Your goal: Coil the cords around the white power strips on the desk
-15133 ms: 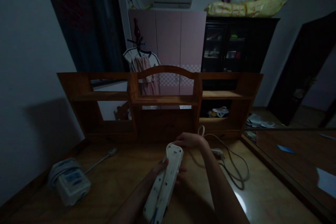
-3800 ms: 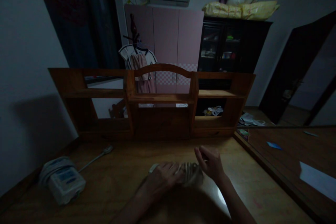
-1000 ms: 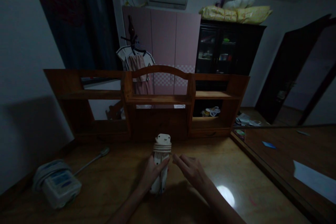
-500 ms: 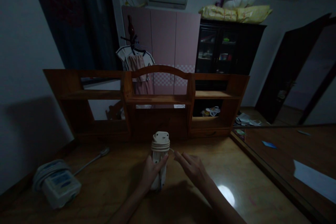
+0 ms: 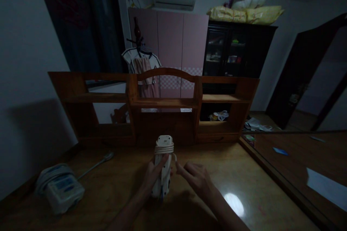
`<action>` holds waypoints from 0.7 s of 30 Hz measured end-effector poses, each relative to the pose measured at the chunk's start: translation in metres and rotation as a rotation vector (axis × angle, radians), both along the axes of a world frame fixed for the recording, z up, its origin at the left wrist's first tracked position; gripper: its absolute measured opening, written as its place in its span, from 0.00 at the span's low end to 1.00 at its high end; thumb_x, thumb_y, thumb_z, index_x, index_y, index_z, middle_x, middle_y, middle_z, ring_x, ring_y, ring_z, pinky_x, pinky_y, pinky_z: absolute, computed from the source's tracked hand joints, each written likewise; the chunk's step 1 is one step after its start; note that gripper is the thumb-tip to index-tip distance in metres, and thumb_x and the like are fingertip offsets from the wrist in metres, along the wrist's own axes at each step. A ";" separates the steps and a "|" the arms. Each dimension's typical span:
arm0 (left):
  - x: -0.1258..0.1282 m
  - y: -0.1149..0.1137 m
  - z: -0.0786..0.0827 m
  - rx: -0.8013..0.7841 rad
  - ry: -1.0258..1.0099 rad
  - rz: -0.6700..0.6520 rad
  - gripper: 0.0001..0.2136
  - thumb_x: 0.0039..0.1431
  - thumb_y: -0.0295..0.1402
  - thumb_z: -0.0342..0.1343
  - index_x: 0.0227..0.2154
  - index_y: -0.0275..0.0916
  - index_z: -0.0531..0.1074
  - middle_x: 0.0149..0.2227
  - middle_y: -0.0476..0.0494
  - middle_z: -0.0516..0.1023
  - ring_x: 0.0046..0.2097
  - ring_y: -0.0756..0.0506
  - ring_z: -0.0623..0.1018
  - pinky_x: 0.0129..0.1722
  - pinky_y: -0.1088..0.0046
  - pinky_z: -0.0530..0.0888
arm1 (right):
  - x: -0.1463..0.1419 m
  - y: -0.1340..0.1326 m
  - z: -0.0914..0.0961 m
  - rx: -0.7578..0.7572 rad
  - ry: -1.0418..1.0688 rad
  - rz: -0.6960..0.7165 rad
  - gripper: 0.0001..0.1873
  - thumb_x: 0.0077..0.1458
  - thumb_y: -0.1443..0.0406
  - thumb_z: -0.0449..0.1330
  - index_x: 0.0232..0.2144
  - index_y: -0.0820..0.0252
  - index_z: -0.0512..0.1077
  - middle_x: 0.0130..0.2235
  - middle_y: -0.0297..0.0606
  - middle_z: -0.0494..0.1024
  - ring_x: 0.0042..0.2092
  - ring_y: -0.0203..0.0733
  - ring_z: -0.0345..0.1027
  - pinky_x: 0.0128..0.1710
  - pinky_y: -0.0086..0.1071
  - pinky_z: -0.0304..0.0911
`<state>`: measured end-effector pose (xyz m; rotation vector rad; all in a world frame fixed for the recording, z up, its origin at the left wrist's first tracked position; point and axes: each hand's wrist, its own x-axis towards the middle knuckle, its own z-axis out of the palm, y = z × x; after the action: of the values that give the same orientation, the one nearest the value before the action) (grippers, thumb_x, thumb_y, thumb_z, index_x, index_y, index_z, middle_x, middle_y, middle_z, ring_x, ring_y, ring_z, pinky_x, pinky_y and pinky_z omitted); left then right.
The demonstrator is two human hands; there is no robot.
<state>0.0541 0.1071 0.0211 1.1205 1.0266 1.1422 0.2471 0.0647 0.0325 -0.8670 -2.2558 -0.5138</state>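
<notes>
A white power strip (image 5: 163,153) lies lengthwise on the wooden desk (image 5: 119,187), its cable wound round its far end. My left hand (image 5: 153,175) rests on the strip's left side, fingers wrapped onto it. My right hand (image 5: 197,179) hovers just right of the strip with its fingers partly curled and pointing toward it; it holds nothing that I can see.
A second white device with wound cable (image 5: 60,187) sits at the desk's left, a loose plug lead (image 5: 97,163) beside it. A wooden shelf unit (image 5: 162,104) stands along the desk's back edge. A dark table with papers (image 5: 320,184) adjoins on the right.
Earlier the strip's cable lay loose; now it is wound round the strip. In the last second the strip and both hands shifted slightly, and my right hand's fingers curled in closer.
</notes>
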 end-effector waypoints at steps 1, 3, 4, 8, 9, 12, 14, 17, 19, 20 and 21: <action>0.000 0.000 0.001 -0.001 0.012 0.008 0.23 0.50 0.52 0.56 0.32 0.33 0.71 0.21 0.44 0.75 0.20 0.47 0.75 0.19 0.75 0.72 | 0.000 0.001 0.000 0.007 -0.004 0.007 0.22 0.65 0.70 0.46 0.60 0.62 0.55 0.29 0.35 0.68 0.27 0.36 0.61 0.25 0.28 0.54; -0.001 0.002 0.002 0.022 0.053 0.045 0.22 0.49 0.51 0.58 0.34 0.33 0.70 0.22 0.45 0.75 0.21 0.47 0.75 0.19 0.76 0.72 | 0.000 0.003 -0.002 -0.003 -0.010 0.011 0.21 0.65 0.71 0.46 0.59 0.62 0.56 0.29 0.35 0.68 0.27 0.36 0.60 0.25 0.28 0.53; -0.001 0.004 0.001 0.041 0.077 0.069 0.23 0.48 0.50 0.59 0.36 0.34 0.70 0.23 0.45 0.76 0.22 0.47 0.76 0.20 0.75 0.72 | 0.001 0.004 -0.004 -0.014 -0.012 0.006 0.21 0.65 0.70 0.46 0.59 0.62 0.56 0.29 0.35 0.68 0.28 0.36 0.60 0.25 0.28 0.53; -0.002 0.013 -0.010 0.088 0.214 0.035 0.27 0.43 0.48 0.64 0.41 0.34 0.68 0.33 0.39 0.79 0.29 0.43 0.80 0.25 0.73 0.75 | 0.004 0.008 -0.008 -0.024 0.021 -0.040 0.22 0.65 0.68 0.48 0.60 0.61 0.55 0.30 0.35 0.67 0.28 0.35 0.60 0.26 0.28 0.52; -0.002 0.015 -0.013 0.106 0.249 -0.004 0.27 0.41 0.47 0.65 0.41 0.34 0.68 0.34 0.38 0.79 0.31 0.42 0.80 0.27 0.72 0.75 | 0.004 0.008 -0.008 -0.016 0.034 -0.051 0.22 0.65 0.68 0.48 0.60 0.61 0.55 0.29 0.34 0.67 0.28 0.35 0.60 0.25 0.28 0.52; 0.001 0.015 -0.018 0.189 0.352 -0.052 0.28 0.39 0.46 0.66 0.41 0.33 0.70 0.36 0.36 0.79 0.36 0.40 0.80 0.31 0.72 0.75 | 0.005 0.008 -0.008 -0.003 0.041 -0.086 0.22 0.65 0.67 0.48 0.60 0.61 0.56 0.28 0.34 0.66 0.27 0.34 0.59 0.25 0.29 0.51; 0.003 0.013 -0.016 0.246 0.500 0.038 0.28 0.42 0.45 0.64 0.43 0.32 0.69 0.37 0.35 0.79 0.37 0.40 0.79 0.33 0.71 0.74 | 0.007 0.008 -0.006 -0.015 0.019 -0.100 0.21 0.65 0.67 0.48 0.59 0.61 0.57 0.29 0.34 0.67 0.27 0.35 0.60 0.25 0.29 0.51; 0.005 0.008 -0.009 0.337 0.741 0.248 0.29 0.49 0.40 0.61 0.52 0.33 0.64 0.46 0.32 0.76 0.44 0.38 0.77 0.39 0.66 0.73 | 0.009 0.010 -0.003 -0.051 -0.013 -0.109 0.20 0.65 0.67 0.48 0.58 0.61 0.58 0.31 0.35 0.69 0.29 0.35 0.63 0.25 0.29 0.51; 0.003 0.004 -0.002 0.469 0.875 0.318 0.32 0.53 0.36 0.57 0.60 0.38 0.54 0.55 0.32 0.68 0.50 0.38 0.74 0.42 0.66 0.72 | 0.007 0.011 -0.003 -0.072 -0.015 -0.117 0.16 0.65 0.67 0.48 0.54 0.62 0.62 0.31 0.35 0.71 0.30 0.35 0.64 0.25 0.29 0.51; 0.001 0.002 0.001 0.535 0.952 0.330 0.34 0.55 0.35 0.55 0.63 0.41 0.48 0.58 0.34 0.65 0.51 0.39 0.73 0.42 0.67 0.72 | 0.005 0.012 -0.004 -0.079 -0.011 -0.123 0.13 0.65 0.66 0.49 0.50 0.62 0.65 0.31 0.35 0.71 0.29 0.35 0.65 0.25 0.29 0.50; 0.000 0.000 0.003 0.586 1.054 0.337 0.35 0.57 0.34 0.53 0.64 0.44 0.43 0.58 0.36 0.66 0.49 0.40 0.75 0.39 0.68 0.72 | 0.003 0.012 -0.006 -0.087 -0.009 -0.127 0.10 0.65 0.66 0.49 0.44 0.62 0.67 0.30 0.35 0.71 0.29 0.35 0.65 0.25 0.29 0.49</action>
<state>0.0536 0.1069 0.0242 2.1982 1.7842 1.1355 0.2500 0.0767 0.0270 -1.0594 -2.2549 -0.4806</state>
